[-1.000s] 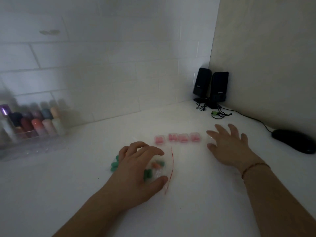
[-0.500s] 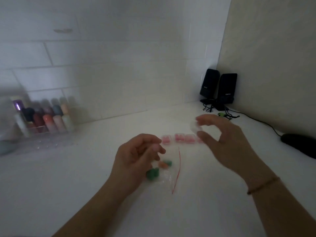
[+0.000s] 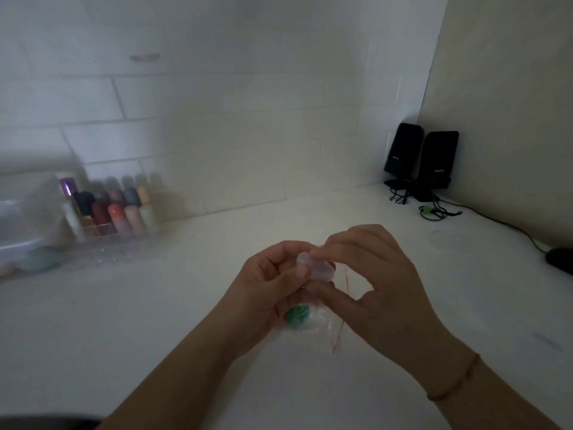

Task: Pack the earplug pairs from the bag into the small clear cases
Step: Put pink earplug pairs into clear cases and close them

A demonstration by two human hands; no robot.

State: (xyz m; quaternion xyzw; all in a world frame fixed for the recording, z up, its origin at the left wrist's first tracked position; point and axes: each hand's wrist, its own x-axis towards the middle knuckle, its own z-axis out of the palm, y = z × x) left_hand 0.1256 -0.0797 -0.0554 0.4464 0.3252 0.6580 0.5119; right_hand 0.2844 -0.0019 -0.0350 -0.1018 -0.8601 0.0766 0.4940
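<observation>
Above a white worktop (image 3: 155,321), two bare hands met over a small clear plastic case (image 3: 316,268), which sat raised off the surface between them. The left hand (image 3: 266,302) pinched the case's near-left edge with curled fingers and thumb, while the right hand (image 3: 372,283), a thin beaded bracelet (image 3: 455,383) at its wrist, gripped the case from above and the right with bent fingertips. Whether the case stood open or closed was too blurred to tell. Directly beneath the case lay a clear zip bag with a red seal line (image 3: 322,327) flat on the worktop, green foam earplugs (image 3: 297,316) showing through it just under the left hand. Well to the right of the case and behind it, a pair of black desktop speakers (image 3: 421,159) stood in the corner against the white tiled wall (image 3: 217,119), their dark cables trailing toward a black computer mouse (image 3: 559,260) at the frame's right edge. Far left of the case, a clear organiser of coloured bottles (image 3: 114,218) sat blurred by the wall.
</observation>
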